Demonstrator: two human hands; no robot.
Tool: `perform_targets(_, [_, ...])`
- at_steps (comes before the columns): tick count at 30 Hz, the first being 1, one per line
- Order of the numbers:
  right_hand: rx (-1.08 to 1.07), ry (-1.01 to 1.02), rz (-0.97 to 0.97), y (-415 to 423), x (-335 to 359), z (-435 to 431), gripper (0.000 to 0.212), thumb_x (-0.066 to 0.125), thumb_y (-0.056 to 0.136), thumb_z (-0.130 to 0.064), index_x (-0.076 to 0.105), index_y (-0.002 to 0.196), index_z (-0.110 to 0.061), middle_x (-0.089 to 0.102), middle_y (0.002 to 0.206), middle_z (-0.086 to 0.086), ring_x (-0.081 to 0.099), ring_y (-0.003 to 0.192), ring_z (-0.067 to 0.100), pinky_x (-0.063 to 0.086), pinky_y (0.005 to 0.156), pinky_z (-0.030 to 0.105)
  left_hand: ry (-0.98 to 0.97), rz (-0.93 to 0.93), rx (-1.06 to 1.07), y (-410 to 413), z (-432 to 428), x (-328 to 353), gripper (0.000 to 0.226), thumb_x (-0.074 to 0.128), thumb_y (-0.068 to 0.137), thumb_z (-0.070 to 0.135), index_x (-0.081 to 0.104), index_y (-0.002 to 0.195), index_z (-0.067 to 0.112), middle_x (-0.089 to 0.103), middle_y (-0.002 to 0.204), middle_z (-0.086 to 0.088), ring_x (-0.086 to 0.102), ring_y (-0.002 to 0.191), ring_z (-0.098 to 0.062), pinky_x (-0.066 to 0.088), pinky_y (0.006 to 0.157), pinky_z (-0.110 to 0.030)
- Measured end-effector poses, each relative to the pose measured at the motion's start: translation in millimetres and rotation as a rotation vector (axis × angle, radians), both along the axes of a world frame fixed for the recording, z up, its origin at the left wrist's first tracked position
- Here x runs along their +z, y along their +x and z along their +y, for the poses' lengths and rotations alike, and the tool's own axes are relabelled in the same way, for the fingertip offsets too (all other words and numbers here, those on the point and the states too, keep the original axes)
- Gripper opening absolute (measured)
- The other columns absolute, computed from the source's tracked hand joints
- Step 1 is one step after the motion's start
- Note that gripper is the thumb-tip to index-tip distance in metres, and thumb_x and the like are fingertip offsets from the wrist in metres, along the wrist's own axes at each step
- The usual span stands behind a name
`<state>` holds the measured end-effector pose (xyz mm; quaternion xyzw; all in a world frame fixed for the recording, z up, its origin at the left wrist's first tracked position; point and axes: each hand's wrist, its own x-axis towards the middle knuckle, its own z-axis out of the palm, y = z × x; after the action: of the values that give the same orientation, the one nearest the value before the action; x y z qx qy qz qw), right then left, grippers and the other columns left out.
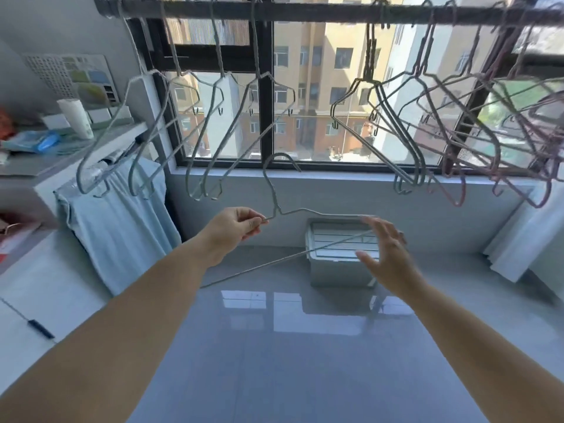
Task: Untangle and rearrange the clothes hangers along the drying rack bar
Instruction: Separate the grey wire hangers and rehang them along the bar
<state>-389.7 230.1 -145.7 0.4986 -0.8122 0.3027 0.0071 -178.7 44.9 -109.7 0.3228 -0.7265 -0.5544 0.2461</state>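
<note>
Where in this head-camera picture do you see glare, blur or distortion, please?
Head view: window light reflects as glare on the glossy floor; the right hand is motion-blurred, as are the pink hangers at far right; the left hand and its held hanger are sharp; wide-angle distortion splays the uprights of the window frame.

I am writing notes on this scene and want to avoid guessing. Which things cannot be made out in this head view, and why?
- Head view: right hand is motion-blurred; whether it touches the grey hanger pinched by the left hand is unclear.
- Head view: pink hangers overlap and run past the right edge; their number is unclear.
- Head view: rack bar lies at the top edge; some hooks are cut off.
</note>
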Motion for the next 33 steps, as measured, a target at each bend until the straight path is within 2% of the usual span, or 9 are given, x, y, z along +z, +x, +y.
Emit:
perform_targets(4, [0.211,0.062,-0.105,50,0,-14,0.044,0.061,0.084,-0.017,0.050,0.126,-0.023,0.045,0.132,0.001,0.036,0.124,0.019,0.022,0.097,0.019,0.199,0.093,0.064,-8,3,4,0.019,0.042,0.094,0.006,0.057,0.084,0.008,0.048,0.065,-0.001,0.045,0.052,-0.005,0.042,0.058,-0.018])
perform_targets(8, [0.345,0.074,-0.245,90,3,-23,0.032,0.051,0.091,-0.028,0.052,0.123,-0.026,0.046,0.130,-0.003,0.037,0.124,0.015,0.028,0.106,0.027,0.366,0.310,0.127,-27,11,31,0.028,0.028,0.095,-0.003,0.052,0.083,0.005,0.043,0.067,-0.004,0.039,0.058,-0.009,0.035,0.056,-0.019])
perform_targets(12, [0.388,0.137,-0.400,114,16,-30,0.040,0.037,0.095,-0.039,0.037,0.135,-0.030,0.036,0.139,-0.004,0.034,0.129,0.014,0.030,0.108,0.034,0.390,0.384,0.169,-41,6,50,0.028,0.028,0.094,-0.004,0.052,0.084,0.008,0.047,0.070,-0.002,0.042,0.061,-0.007,0.036,0.054,-0.016])
perform_targets(18, [0.345,0.141,-0.427,132,24,-41,0.048,0.042,0.095,-0.037,0.031,0.138,-0.021,0.032,0.143,-0.001,0.029,0.133,0.015,0.024,0.108,0.028,0.471,0.469,0.195,-57,3,61,0.024,0.030,0.094,-0.003,0.049,0.084,0.008,0.048,0.072,-0.003,0.044,0.063,-0.009,0.037,0.058,-0.017])
perform_targets(20, [0.304,0.067,-0.443,136,22,-43,0.037,0.043,0.094,-0.027,0.037,0.129,-0.020,0.040,0.133,0.000,0.037,0.123,0.016,0.030,0.100,0.025,0.513,0.486,0.183,-63,5,66,0.024,0.031,0.094,-0.003,0.049,0.084,0.008,0.049,0.071,-0.003,0.045,0.062,-0.009,0.039,0.056,-0.017])
perform_targets(24, [0.166,-0.239,-0.545,136,31,-41,0.021,0.032,0.090,-0.006,0.038,0.101,-0.022,0.059,0.086,-0.002,0.049,0.071,0.005,0.039,0.067,0.016,0.606,0.543,0.088,-75,12,85,0.017,0.037,0.091,-0.006,0.052,0.094,0.002,0.055,0.077,-0.007,0.052,0.069,-0.012,0.048,0.060,-0.019])
perform_targets(25, [0.136,-0.306,-0.538,133,36,-40,0.021,0.031,0.089,-0.007,0.037,0.101,-0.023,0.058,0.074,-0.003,0.049,0.064,0.003,0.038,0.061,0.014,0.598,0.553,0.038,-77,15,91,0.019,0.039,0.090,-0.007,0.053,0.101,0.000,0.057,0.082,-0.008,0.055,0.073,-0.014,0.050,0.063,-0.020])
perform_targets(28, [0.072,-0.439,-0.500,122,54,-40,0.020,0.029,0.083,-0.022,0.039,0.097,-0.031,0.046,0.053,-0.004,0.041,0.047,0.008,0.036,0.052,0.030,0.393,0.483,-0.084,-82,21,105,0.031,0.048,0.086,-0.006,0.051,0.116,0.000,0.062,0.099,-0.007,0.058,0.094,-0.019,0.050,0.079,-0.025])
perform_targets(33, [0.075,-0.482,-0.452,98,90,-53,0.016,0.032,0.094,-0.018,0.043,0.103,-0.026,0.044,0.048,0.000,0.040,0.039,0.009,0.035,0.043,0.030,-0.074,0.318,-0.103,-80,31,118,0.048,0.059,0.084,0.006,0.045,0.129,0.013,0.059,0.112,0.009,0.055,0.107,-0.012,0.040,0.100,-0.030])
